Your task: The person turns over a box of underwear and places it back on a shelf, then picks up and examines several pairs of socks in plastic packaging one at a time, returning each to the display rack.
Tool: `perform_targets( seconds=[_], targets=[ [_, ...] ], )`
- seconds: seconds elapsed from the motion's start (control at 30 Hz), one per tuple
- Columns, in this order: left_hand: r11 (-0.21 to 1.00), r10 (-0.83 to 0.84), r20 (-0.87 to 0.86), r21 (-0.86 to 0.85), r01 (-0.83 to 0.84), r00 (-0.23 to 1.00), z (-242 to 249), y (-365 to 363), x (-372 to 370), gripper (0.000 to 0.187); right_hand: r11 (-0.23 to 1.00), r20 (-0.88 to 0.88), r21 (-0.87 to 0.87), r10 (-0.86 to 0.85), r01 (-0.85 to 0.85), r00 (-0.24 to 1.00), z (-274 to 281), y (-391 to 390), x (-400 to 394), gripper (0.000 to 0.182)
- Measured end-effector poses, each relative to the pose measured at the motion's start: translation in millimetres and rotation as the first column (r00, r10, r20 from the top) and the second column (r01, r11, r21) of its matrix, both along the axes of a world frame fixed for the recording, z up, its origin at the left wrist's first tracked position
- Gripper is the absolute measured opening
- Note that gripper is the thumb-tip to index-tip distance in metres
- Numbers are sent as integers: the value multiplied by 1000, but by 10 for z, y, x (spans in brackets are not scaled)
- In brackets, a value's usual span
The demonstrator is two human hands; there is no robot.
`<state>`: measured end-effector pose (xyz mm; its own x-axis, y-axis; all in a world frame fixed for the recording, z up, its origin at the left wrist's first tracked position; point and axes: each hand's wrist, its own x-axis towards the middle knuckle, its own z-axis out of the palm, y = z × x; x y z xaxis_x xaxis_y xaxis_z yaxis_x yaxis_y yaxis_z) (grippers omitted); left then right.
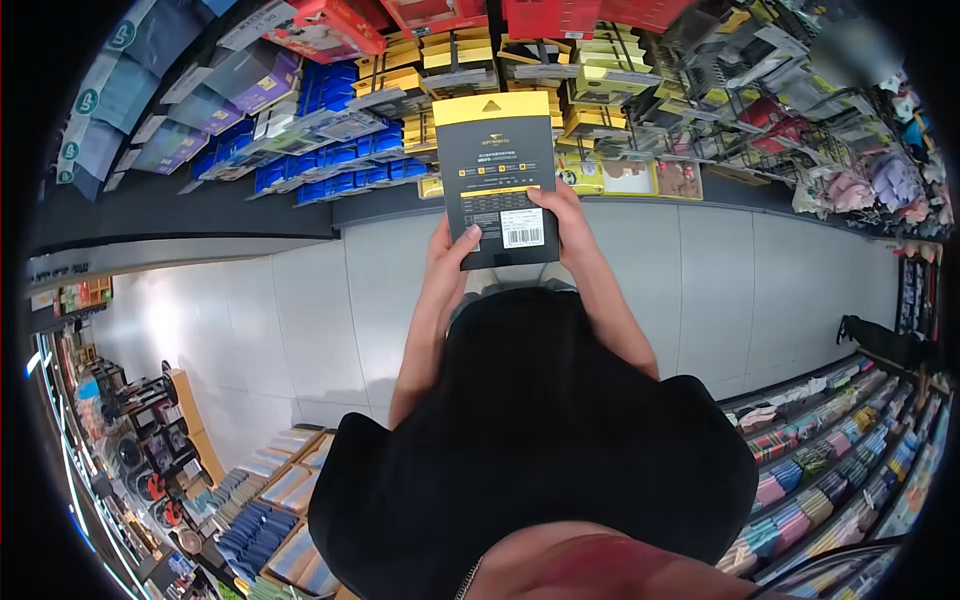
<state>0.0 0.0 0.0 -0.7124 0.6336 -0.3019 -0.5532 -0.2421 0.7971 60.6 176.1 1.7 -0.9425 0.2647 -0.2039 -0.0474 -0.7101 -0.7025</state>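
Between my two hands is a flat black box (480, 170) with a yellow top band and a triangular hang hole. Its printed face, with a white barcode label low on the right, is turned up toward me. My left hand (452, 250) grips the lower left edge, thumb on the front. On the lower right edge my right hand (562, 212) holds it, thumb lying across the print. The fingers of both hands are mostly hidden behind the box. What is inside the box cannot be seen.
Ahead stands a shop display with yellow-and-black packages (455, 55), blue packages (325, 95) and red boxes (325, 28). Grey floor tiles (640, 280) lie around me. Folded textiles (800, 500) fill racks behind right, and bins of folded goods (265, 530) stand behind left.
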Motion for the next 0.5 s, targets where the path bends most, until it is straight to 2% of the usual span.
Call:
perform_targets(
  seconds=[0.1, 0.13, 0.23, 0.4, 0.5],
  targets=[
    [999, 38, -72, -19, -39, 997, -37, 11, 5, 39, 998, 40, 55, -19, 17, 999, -2, 1, -15, 40],
    [998, 37, -96, -55, -42, 995, 51, -188, -113, 39, 1000, 10, 17, -14, 14, 1000, -41, -192, -140, 39],
    [999, 40, -70, -26, -41, 997, 19, -185, -46, 39, 999, 44, 47, -6, 4, 999, -13, -174, -75, 38],
    [999, 51, -119, 4, -51, 992, 1, -200, -112, 39, 998, 45, 57, -17, 14, 999, 51, -198, -150, 37],
    [998, 56, -132, 36, -51, 990, 39, -246, -163, 40, 998, 44, 68, -2, -1, 999, 46, -250, -218, 44]
  ],
)
